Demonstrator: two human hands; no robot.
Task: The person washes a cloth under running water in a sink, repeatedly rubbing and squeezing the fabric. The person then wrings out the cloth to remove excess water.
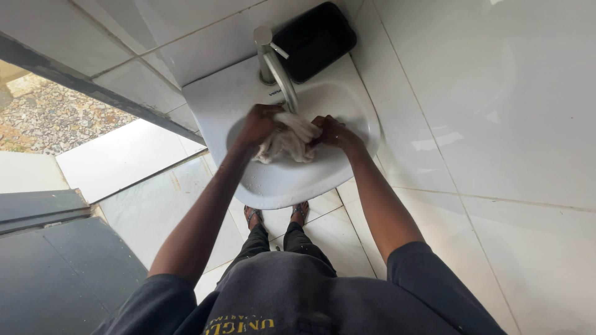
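Left hand (259,124) clenched on the left end of a white cloth (287,141); fingers curled into the fabric, knuckles up. Right hand (334,131) gripping the cloth's right end, fist closed on it likewise. Cloth bunched and wrinkled between the two hands, sagging in folds below them, looks wet. It sits inside the bowl of a white sink (310,180), held above the basin floor, toward the back of the bowl.

Metal tap (276,65) stands at the sink's rear edge, spout angling down to just above the cloth, its tip close to the left hand. Cannot tell whether water runs. Dark rectangular box (315,40) fixed against the wall just beside the tap, to its right.

Both forearms reach forward over the sink's front rim, elbows apart. Person wears dark clothing; two feet in sandals (276,214) show on the tiled floor (347,242) under the basin. White wall tiles (496,111) to the right. Dark door frame (93,87) at left, gravel (56,121) beyond it.
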